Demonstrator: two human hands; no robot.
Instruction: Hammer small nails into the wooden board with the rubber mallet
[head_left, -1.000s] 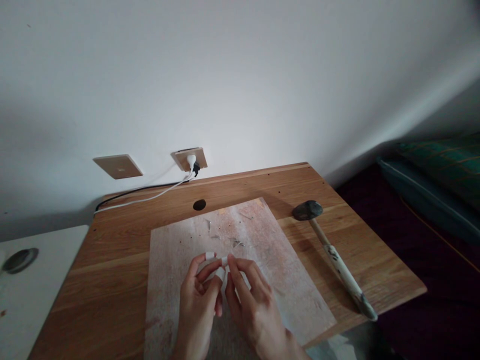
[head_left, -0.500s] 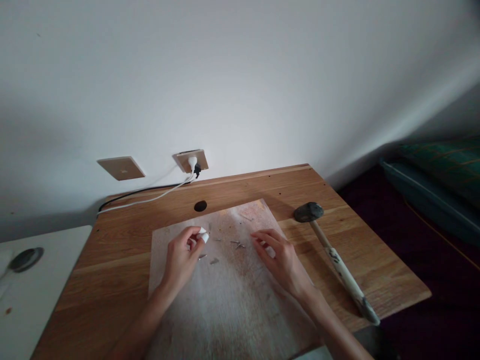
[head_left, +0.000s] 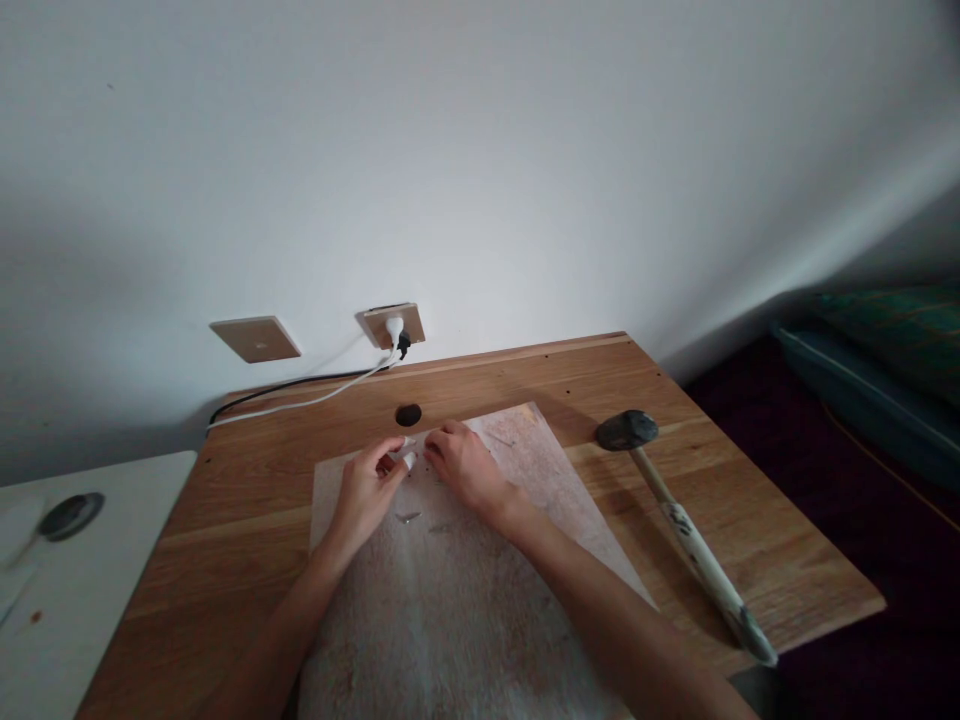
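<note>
My left hand is over the upper left of a worn whitish board. White coverings wrap its thumb and index fingertips, which curve toward each other in a pinch; what lies between them is too small to make out. Close beside it, my right hand has its fingers bent together and pointing at the left fingertips. Anything it pinches is hidden. Small thin metal pieces, which look like nails, lie on the board below my left hand. Another thin piece lies near the board's far right.
A mallet with a black head and pale handle lies right of the board on the wooden desk. Behind, cables run to a wall socket. A cable hole is at the back. Left stands a white surface.
My right hand has moved left across the board, from its right side to beside my left fingertips. My left hand stays almost in place. The view has shifted slightly.
</note>
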